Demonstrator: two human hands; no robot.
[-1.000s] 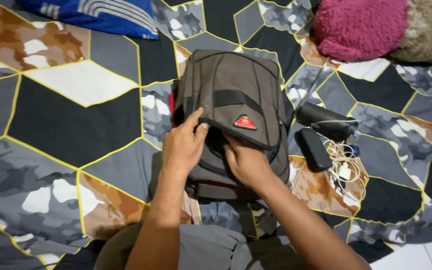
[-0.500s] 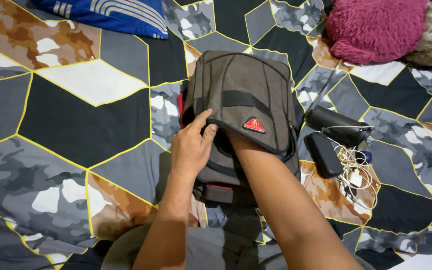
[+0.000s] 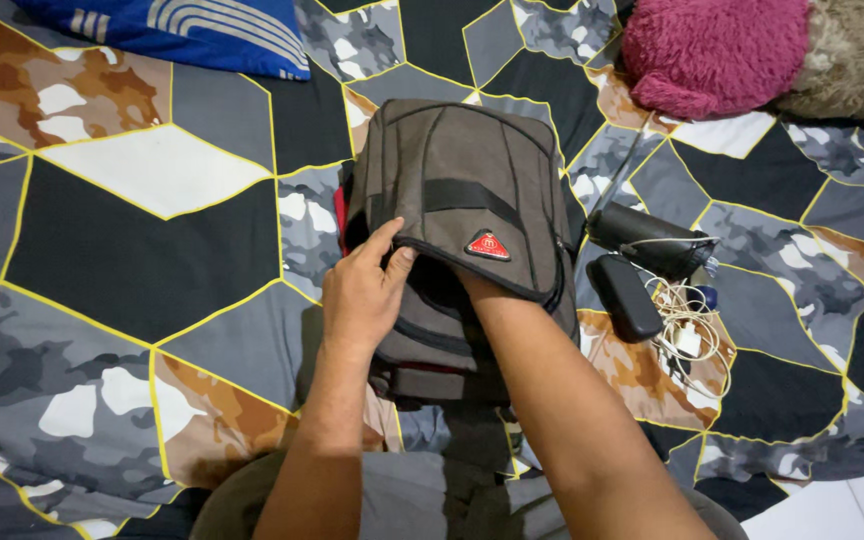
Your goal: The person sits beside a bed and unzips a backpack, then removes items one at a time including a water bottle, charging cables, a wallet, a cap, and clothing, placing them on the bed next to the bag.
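Bag: a grey-brown fabric backpack (image 3: 462,200) with a black strap across its front and a small red triangular badge lay flat on the bedspread, directly under both hands, its top opening facing the person.
Left hand: the left hand (image 3: 364,295) rested on the near edge of the bag's opening, fingers loosely curled, thumb and forefinger pinching the black-piped rim of the flap and lifting it a little.
Right hand: the right hand was pushed inside the bag past the wrist, so only the forearm (image 3: 542,390) showed; whether it was open or closed, or held anything, could not be told.
Opening: the gap between flap and bag body looked dark, and its contents could not be made out.
Right of the hands: a black cylindrical pouch (image 3: 647,240), a flat black oblong case (image 3: 624,297) just beside it, and a tangle of white cable (image 3: 690,325) lay near the bag's right side.
Beyond the hands: a fuzzy pink cushion (image 3: 712,55) sat far right, and a blue pillow with pale stripes (image 3: 192,30) far left.
Surface: a bedspread (image 3: 132,260) of grey, black, white and brown camouflage panels edged in yellow lines lay beneath everything.
Near the body: the person's grey-clothed lap (image 3: 412,500) showed just behind the bag.
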